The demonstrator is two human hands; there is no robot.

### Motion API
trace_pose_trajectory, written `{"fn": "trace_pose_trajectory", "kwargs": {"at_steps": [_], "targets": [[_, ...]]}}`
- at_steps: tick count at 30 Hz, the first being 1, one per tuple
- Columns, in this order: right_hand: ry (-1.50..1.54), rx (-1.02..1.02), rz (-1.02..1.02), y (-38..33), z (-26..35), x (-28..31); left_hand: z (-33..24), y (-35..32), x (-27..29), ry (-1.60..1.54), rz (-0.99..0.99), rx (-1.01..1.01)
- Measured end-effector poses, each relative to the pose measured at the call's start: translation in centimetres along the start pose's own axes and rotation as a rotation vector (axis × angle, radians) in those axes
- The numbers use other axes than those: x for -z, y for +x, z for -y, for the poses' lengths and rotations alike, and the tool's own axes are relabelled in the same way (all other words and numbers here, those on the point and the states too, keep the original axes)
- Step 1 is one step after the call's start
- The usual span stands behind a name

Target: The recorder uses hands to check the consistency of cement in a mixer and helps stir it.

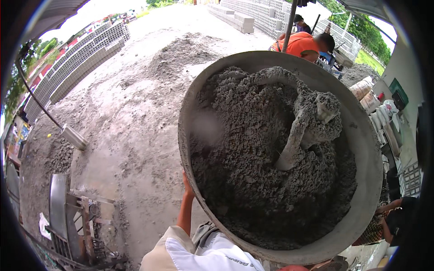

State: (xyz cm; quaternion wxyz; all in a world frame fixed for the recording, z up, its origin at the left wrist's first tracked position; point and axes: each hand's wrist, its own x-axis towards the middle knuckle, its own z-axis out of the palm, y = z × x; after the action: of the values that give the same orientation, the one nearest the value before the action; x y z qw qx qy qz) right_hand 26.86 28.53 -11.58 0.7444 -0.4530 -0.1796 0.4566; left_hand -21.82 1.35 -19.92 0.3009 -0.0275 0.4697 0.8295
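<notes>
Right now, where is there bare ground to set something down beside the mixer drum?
Bare ground lies left of the mixer drum, between it, the metal frame and the sand pile. The left hand rests on the drum's rim there. Right of the drum is crowded: stacked sacks and a crouching person.

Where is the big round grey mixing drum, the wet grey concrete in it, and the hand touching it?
Big round grey mixing drum (361,135), head view: bare right inner wall.
Wet grey concrete (253,149), head view: middle of the heap.
Left hand (187,187), head view: hand's middle, against the rim.
</notes>
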Motion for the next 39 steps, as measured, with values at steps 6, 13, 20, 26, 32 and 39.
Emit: {"fn": "trace_pose_trajectory", "kwargs": {"at_steps": [6, 13, 20, 26, 32, 39], "targets": [[-0.034, -0.002, -0.076, -2.2, 2.7, 7.3, 3.2, 4.1, 4.0, -0.127, 0.156, 0.056], [-0.125, 0.156, -0.362, -8.5, 9.8, 12.8, -6.1, 4.7, 6.6, 0.054, 0.129, -0.175], [-0.411, 0.211, -0.319, -11.7, 12.4, 12.2, -14.9, 7.1, -3.9, 0.478, 0.029, -0.607], [-0.531, 0.298, -0.157, -12.2, 11.6, 13.3, -17.9, 7.5, -6.1, 0.864, 0.108, -0.489], [-0.823, 0.268, -0.206, -10.2, 12.3, 13.3, -16.9, 10.7, -4.9, 0.819, 0.195, -0.488], [-0.857, 0.268, -0.126, -7.6, 13.2, 15.4, -16.1, 9.2, -7.4, 0.932, 0.14, -0.496]]}}
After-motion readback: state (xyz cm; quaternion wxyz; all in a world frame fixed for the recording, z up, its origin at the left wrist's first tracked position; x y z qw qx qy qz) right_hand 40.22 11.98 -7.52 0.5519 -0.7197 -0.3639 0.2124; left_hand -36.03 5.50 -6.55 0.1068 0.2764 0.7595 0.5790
